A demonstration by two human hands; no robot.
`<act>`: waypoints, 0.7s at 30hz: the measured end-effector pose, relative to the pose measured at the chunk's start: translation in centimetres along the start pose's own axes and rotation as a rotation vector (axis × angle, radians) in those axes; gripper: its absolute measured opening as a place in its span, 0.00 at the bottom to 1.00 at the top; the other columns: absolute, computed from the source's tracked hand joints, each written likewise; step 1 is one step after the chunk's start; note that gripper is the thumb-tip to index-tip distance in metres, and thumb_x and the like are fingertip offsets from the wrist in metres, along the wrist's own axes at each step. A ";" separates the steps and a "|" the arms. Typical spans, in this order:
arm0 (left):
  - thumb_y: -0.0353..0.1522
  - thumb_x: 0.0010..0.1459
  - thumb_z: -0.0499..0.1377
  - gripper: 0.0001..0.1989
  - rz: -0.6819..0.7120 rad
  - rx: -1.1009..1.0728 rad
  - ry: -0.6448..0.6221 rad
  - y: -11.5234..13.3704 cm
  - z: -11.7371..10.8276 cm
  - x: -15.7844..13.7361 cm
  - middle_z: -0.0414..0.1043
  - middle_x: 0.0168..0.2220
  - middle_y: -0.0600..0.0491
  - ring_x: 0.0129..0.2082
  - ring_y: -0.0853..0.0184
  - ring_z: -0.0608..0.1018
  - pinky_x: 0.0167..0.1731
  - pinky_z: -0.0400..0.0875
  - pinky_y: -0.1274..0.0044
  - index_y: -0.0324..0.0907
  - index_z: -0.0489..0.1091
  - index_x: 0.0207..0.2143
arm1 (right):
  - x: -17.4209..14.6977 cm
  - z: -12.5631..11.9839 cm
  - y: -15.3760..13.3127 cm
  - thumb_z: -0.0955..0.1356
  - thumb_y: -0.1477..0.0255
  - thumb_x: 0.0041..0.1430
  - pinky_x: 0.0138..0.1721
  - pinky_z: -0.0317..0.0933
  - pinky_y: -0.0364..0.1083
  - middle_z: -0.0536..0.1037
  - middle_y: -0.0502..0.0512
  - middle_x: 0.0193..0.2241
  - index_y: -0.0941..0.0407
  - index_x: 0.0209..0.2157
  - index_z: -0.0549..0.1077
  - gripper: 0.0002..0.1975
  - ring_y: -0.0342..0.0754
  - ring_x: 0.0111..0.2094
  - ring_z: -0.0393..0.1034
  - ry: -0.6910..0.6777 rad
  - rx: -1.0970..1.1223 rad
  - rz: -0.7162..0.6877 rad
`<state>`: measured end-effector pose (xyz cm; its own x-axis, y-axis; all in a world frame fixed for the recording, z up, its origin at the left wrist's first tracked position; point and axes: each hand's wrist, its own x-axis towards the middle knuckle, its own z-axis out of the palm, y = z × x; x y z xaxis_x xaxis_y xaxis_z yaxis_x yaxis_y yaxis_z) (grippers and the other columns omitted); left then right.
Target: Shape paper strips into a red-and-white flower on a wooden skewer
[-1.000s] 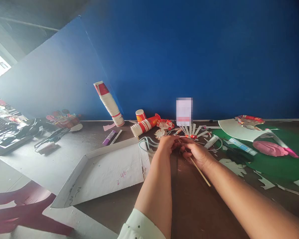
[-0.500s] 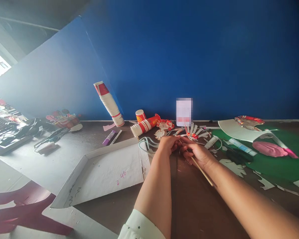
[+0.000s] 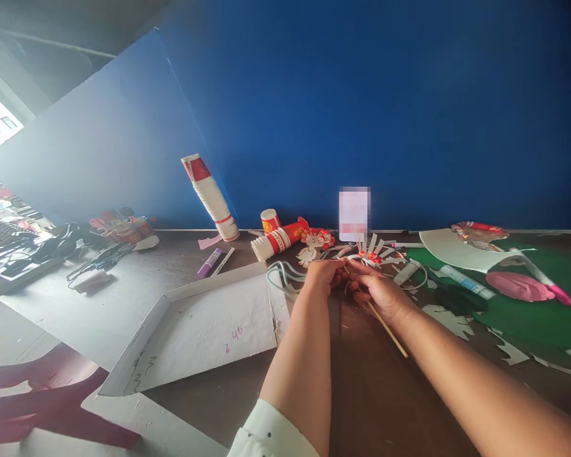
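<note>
Both hands meet over the dark table, fingers closed around a thin wooden stick (image 3: 387, 331). My right hand (image 3: 377, 293) grips the stick, whose lower end slants out toward me beneath the palm. My left hand (image 3: 326, 274) pinches near the stick's upper end, its fingertips close to those of the right. Just beyond the fingers is a cut-paper piece with white strips and a red-and-orange middle (image 3: 371, 257); whether it is joined to the stick I cannot tell. A pale cable (image 3: 282, 274) loops beside my left wrist.
Left of my arms lies a shallow white cardboard box (image 3: 209, 333). Behind it are a purple glue stick (image 3: 210, 263), a tilted stack of paper cups (image 3: 214, 203) and red cups lying down (image 3: 280, 238). Green paper (image 3: 518, 324), a glue tube (image 3: 466, 281) and paper scraps (image 3: 450, 319) spread rightward.
The view has shifted slightly, so everything sits a little further right. Both hands keep their hold on the stick, with only small finger movement.
</note>
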<state>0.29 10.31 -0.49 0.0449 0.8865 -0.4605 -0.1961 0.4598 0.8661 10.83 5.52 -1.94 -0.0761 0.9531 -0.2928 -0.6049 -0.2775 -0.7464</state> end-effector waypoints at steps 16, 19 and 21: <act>0.31 0.45 0.66 0.10 0.089 0.110 0.040 -0.7 -0.1 1.0 0.66 0.18 0.54 0.16 0.76 0.65 0.16 0.52 0.81 0.36 0.69 0.21 | -0.4 0.3 -0.3 0.66 0.84 0.45 0.10 0.41 0.31 0.72 0.50 0.25 0.55 0.40 0.74 0.19 0.35 0.18 0.58 -0.047 -0.031 0.024; 0.32 0.44 0.67 0.10 0.095 0.114 0.051 -0.8 -0.1 1.2 0.65 0.17 0.55 0.15 0.76 0.64 0.16 0.51 0.81 0.37 0.69 0.21 | -0.4 0.3 -0.1 0.66 0.84 0.45 0.09 0.41 0.31 0.72 0.50 0.25 0.55 0.40 0.74 0.20 0.35 0.18 0.58 -0.065 -0.016 0.028; 0.32 0.44 0.67 0.10 0.082 0.102 0.057 -0.7 0.0 1.1 0.64 0.16 0.56 0.15 0.76 0.64 0.15 0.51 0.81 0.37 0.68 0.20 | -0.3 0.2 -0.1 0.66 0.84 0.45 0.10 0.41 0.30 0.72 0.50 0.25 0.55 0.41 0.74 0.20 0.34 0.17 0.58 -0.075 0.008 0.038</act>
<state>0.49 10.92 -1.59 -0.0238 0.9182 -0.3953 -0.0961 0.3915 0.9152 10.75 5.25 -1.66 -0.1585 0.9484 -0.2748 -0.6068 -0.3131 -0.7306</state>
